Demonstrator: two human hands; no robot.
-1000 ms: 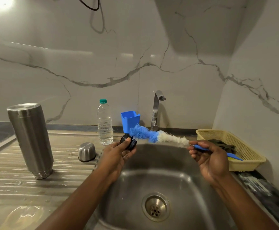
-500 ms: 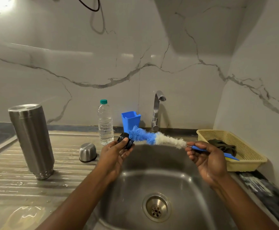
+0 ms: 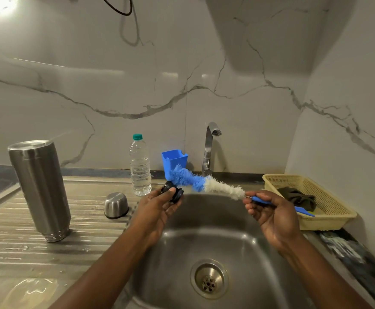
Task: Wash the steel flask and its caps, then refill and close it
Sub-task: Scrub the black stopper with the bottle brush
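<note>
The steel flask [image 3: 40,188] stands upside down on the ribbed draining board at the left. Its steel outer cap [image 3: 116,205] sits mouth down on the board nearer the sink. My left hand [image 3: 159,210] holds the black inner stopper [image 3: 172,191] over the sink's back left corner. My right hand [image 3: 271,214] grips the blue handle of a bottle brush [image 3: 206,184]. The brush's blue bristle tip lies against the stopper.
A steel sink [image 3: 215,237] with a drain lies below both hands, the tap [image 3: 210,148] behind it. A plastic water bottle [image 3: 140,166] and a blue cup [image 3: 174,160] stand at the back. A yellow basket [image 3: 329,216] with a dark cloth sits at the right.
Both hands with the stopper and brush have shifted slightly left and up. The brush tip keeps rubbing against the stopper.
</note>
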